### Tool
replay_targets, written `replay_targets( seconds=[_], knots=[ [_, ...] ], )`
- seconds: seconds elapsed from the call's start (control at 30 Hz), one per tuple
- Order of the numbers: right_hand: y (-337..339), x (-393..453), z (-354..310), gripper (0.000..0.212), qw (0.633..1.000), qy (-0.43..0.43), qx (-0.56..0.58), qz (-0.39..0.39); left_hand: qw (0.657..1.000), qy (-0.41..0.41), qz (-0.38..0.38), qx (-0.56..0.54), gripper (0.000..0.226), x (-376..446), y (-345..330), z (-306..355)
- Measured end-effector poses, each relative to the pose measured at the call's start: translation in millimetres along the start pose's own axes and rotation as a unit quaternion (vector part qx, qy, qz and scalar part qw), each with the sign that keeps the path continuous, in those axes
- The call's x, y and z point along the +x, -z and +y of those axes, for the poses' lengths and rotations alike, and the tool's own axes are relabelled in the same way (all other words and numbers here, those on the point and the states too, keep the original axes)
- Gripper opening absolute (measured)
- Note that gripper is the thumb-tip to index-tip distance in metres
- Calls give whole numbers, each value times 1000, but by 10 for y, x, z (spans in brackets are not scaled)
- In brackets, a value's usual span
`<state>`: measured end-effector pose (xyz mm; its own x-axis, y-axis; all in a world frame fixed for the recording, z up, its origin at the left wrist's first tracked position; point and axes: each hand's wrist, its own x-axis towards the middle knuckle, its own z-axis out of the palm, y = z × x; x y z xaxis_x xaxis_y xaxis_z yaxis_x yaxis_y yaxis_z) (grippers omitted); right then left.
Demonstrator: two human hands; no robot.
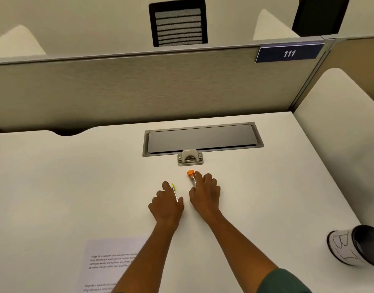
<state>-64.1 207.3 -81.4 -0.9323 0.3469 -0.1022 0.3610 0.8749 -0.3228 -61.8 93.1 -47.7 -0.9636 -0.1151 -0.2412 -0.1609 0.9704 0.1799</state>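
Note:
Both my hands are stretched out over the middle of a white desk (55, 187). My left hand (167, 205) holds a thin pen with a yellow-green tip (174, 190) between thumb and forefinger, close to the desk top. My right hand (205, 193) pinches a slim clear pen with an orange cap (191, 175); the cap points away from me. The two hands sit side by side, a small gap between them.
A grey cable hatch (203, 138) with a small metal latch (190, 157) is set into the desk beyond my hands. A printed sheet (105, 265) lies near left. A white cup with a dark inside (355, 246) lies on its side at right. Partition walls enclose the desk.

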Motion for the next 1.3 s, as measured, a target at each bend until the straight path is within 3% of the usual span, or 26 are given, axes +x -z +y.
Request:
replay_targets(
  seconds=[0.33,0.8,1.3],
  knots=[
    [29,2,108,38,1000,15,26,-6,988,23,-2,-150,46,22,-4,21],
    [275,-230,525,36,993,-27,110,-9,983,-58,-19,-174,37,-230,-87,229],
    [935,-130,1535,34,974,-101,137,147,957,-171,-33,-231,37,-313,-71,1206]
  ],
)
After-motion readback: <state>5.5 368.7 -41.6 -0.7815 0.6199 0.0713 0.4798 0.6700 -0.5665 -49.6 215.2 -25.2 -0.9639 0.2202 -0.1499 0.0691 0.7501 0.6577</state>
